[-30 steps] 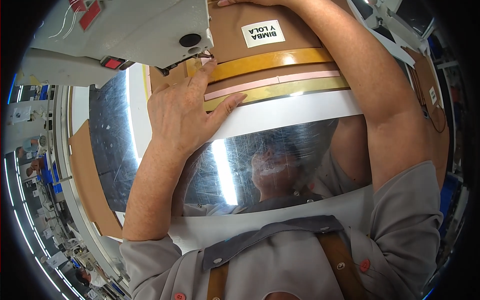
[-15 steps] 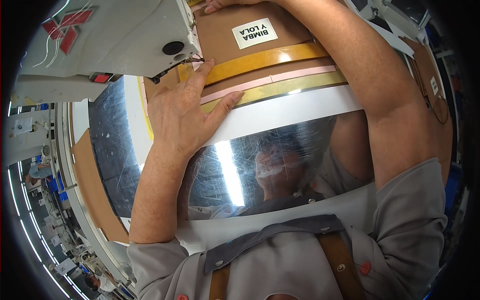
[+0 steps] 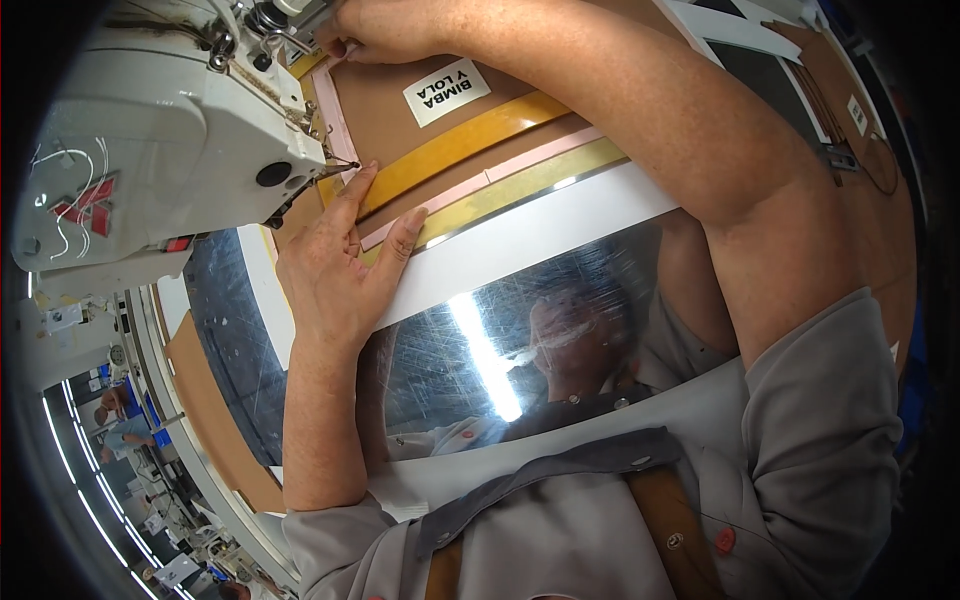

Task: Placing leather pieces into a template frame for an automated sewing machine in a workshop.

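While the left forearm stands nearly upright from the lower edge, the right one bends sharply at the elbow and lies across the top toward the left. At far left is a smooth, pale sewing machine head (image 3: 190, 130) (red patches and loose white threads show on it), its small metal tip just beside the left hand (image 3: 330, 275). That hand lies palm down, index and thumb spread well apart — the index stretched to the end of a glossy amber strip (image 3: 470, 150), the thumb resting around the edge of a narrow pink tape and a pale-yellow strip (image 3: 520, 195).

Farther right and higher, the right hand (image 3: 390, 30) arches over the upper-left corner of a matte brown panel (image 3: 385, 95); its fingers are curled, though whether they clamp on anything I cannot tell. The panel lies beside the machine, flat and straight-edged, bearing a white rectangular label (image 3: 447, 92). Below the strips runs a plain white band (image 3: 550, 222) — then the scratched, mirror-like surface (image 3: 440, 390), streaked with reflected light.
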Tool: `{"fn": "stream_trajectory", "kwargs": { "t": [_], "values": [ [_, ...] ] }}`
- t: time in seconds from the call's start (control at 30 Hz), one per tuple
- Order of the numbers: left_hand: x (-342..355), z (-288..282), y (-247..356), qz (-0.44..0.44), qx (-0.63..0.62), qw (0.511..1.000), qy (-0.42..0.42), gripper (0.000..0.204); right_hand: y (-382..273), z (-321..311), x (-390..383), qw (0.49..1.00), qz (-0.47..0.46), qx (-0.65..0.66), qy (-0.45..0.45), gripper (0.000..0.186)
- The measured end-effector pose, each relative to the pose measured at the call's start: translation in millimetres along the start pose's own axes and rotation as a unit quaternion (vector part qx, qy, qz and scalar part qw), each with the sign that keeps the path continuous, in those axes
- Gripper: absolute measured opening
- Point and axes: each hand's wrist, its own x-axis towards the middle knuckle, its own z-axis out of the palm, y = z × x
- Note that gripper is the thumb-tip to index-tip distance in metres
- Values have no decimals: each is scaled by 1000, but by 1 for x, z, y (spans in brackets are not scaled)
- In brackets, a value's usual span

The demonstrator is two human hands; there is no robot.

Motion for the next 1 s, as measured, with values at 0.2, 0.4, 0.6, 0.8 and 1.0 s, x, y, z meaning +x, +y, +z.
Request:
{"fn": "stream_trajectory", "kwargs": {
  "t": [0.2, 0.4, 0.6, 0.8, 1.0],
  "values": [
    [-1, 1, 0, -16, -11, 1000, -7, 58, 5, 19, 2, 985, -116, -86, 95, 22],
    [-1, 1, 0, -17, -10, 1000, -5, 58, -4, 9, -9, 989, -122, -78, -2, 22],
    [-2, 0, 2, -31, 0, 999, -21, 58, -12, 3, -11, 992, -83, -87, -44, 25],
    [-3, 3, -1, -8, -4, 1000, -4, 59, -9, 10, -17, 994, -94, -46, 20, 27],
    [-4, 5, -4, -3, -29, 1000, 9, 56, -14, 1, -15, 990, -103, -94, -36, 28]
  ]
}}
